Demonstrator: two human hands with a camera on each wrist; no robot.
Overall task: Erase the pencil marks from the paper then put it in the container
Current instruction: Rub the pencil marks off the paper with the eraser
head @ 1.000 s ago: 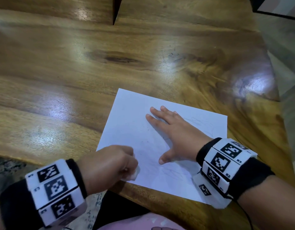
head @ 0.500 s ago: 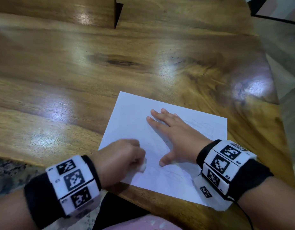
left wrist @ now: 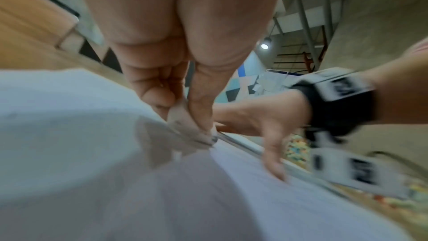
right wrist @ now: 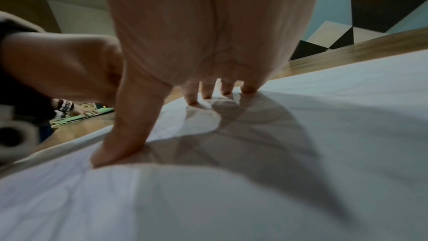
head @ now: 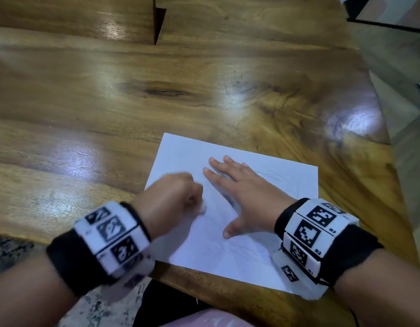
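Near the front edge of the wooden bench (head: pixel 91 109) lies the white paper (head: pixel 270 253), flat and set at a slant, with faint pencil marks (head: pixel 282 178) showing on its right part and near its lower middle. On it the right hand (head: pixel 242 197) is spread flat, fingers straight and thumb out, pressing the sheet down. Just beside it, the left hand (head: pixel 166 199) is curled into a fist over the paper's left part, blurred in the head view; the left wrist view shows its fingers (left wrist: pixel 199 105) pinching a small white eraser (left wrist: pixel 187 131) whose tip touches the sheet. Both wrists wear black bands with white marker blocks (head: pixel 308 230).
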